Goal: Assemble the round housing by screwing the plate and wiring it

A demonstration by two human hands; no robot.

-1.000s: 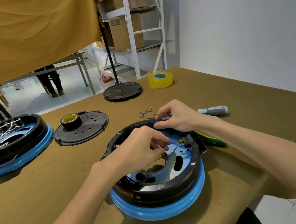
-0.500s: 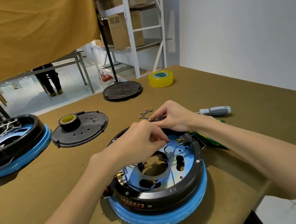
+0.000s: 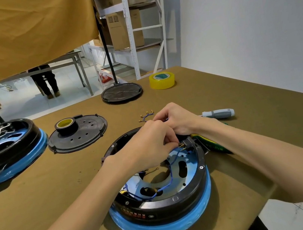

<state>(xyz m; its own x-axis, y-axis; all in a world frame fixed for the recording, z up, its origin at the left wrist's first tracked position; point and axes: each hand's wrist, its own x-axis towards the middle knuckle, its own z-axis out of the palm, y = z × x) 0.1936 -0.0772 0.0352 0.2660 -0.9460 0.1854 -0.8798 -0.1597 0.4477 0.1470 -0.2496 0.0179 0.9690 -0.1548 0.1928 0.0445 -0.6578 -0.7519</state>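
Bare forearms, left hand [image 3: 147, 147], right hand [image 3: 177, 120]; no sleeves visible.

No text reads clearly. The round housing [image 3: 162, 209] carries a row of small red marks on its black front wall, too blurred to read. The green strip [image 3: 213, 146] beside it bears illegible yellow lettering.

Both hands [image 3: 151, 144] pinch blue wire [image 3: 171, 171] inside the round housing [image 3: 179, 203].

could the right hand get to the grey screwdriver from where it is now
Probably yes. The screwdriver lies in the open on the table just right of the right hand, nothing between them, though that hand seems busy at the housing wiring.
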